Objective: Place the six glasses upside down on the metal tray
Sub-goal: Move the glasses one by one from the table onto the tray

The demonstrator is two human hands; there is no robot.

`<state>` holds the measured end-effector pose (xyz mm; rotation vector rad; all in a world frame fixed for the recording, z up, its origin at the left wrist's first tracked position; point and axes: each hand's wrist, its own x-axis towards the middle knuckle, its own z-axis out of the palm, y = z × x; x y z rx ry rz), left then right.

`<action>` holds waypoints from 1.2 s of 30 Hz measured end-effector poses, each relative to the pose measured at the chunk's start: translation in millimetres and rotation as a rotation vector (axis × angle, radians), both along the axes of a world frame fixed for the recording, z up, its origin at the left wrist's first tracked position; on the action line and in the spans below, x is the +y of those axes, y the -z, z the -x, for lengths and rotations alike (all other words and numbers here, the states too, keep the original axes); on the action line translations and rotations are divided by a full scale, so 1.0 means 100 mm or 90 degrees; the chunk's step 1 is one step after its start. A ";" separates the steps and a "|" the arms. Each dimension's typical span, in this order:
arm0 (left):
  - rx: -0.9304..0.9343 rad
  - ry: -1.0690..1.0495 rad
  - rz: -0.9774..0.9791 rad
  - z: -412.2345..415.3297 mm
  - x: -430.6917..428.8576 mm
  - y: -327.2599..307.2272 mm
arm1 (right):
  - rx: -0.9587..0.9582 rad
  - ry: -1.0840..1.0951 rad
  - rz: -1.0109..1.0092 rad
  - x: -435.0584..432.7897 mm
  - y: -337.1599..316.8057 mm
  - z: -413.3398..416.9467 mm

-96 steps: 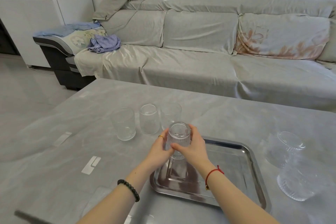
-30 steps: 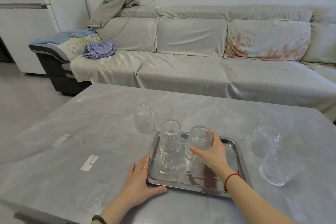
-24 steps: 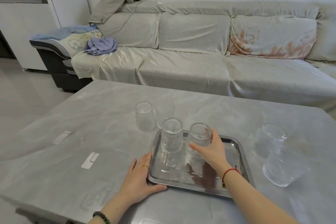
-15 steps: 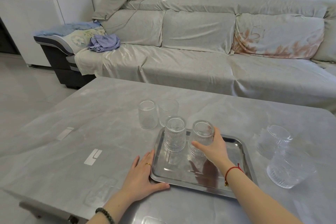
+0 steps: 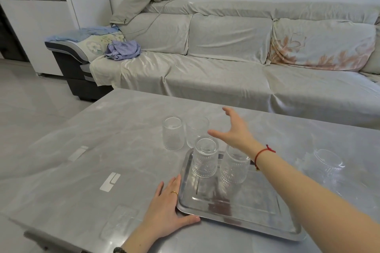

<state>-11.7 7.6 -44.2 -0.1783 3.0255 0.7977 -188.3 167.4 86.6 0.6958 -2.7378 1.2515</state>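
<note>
step: 2 glasses inverted on metal tray (image 5: 236, 219) | R hand (image 5: 236, 132) fingers spread, empty, over upright glass (image 5: 197, 130) | L hand (image 5: 166, 209) flat, steadying tray | next: I grab, flip it.

Right forearm (image 5: 287, 172) hides top of second tray glass (image 5: 233, 170); rear glass (image 5: 197, 129) partly hidden; right-edge glasses (image 5: 329, 162) blurred.

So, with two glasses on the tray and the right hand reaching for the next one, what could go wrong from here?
The right forearm crosses just above the glass on the tray's right; lowering it could tip that glass.

The right hand is open near two glasses standing close together, the far-left glass and its neighbour; taking one could knock the other.

The left hand only rests at the corner of the tray, which could slide on the smooth table.
</note>
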 end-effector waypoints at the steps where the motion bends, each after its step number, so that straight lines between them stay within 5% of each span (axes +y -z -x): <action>1: -0.003 -0.005 -0.006 0.00 0.00 0.00 | -0.019 -0.014 -0.029 -0.09 -0.01 0.06; 10: -0.089 -0.041 -0.046 0.04 0.00 -0.10 | -0.137 -0.046 -0.157 -0.74 0.22 0.48; 15: -0.067 -0.030 -0.032 0.03 0.00 -0.08 | -0.102 -0.018 -0.137 -0.86 0.28 0.51; 19: -0.036 -0.027 -0.019 0.01 0.00 -0.04 | 0.003 0.007 0.009 -0.73 0.14 0.36; 24: -0.002 -0.022 -0.005 0.00 0.02 -0.03 | -0.017 0.099 0.357 -0.25 -0.36 0.07; 27: 0.012 -0.016 0.013 -0.01 0.03 -0.04 | -0.165 0.173 0.649 0.09 -0.57 -0.12; 30: 0.016 -0.019 0.014 -0.03 0.04 -0.04 | -0.414 0.108 0.856 0.49 -0.60 -0.30; 36: 0.026 -0.021 0.023 -0.03 0.04 -0.05 | -0.710 0.133 0.781 1.09 -0.24 -0.63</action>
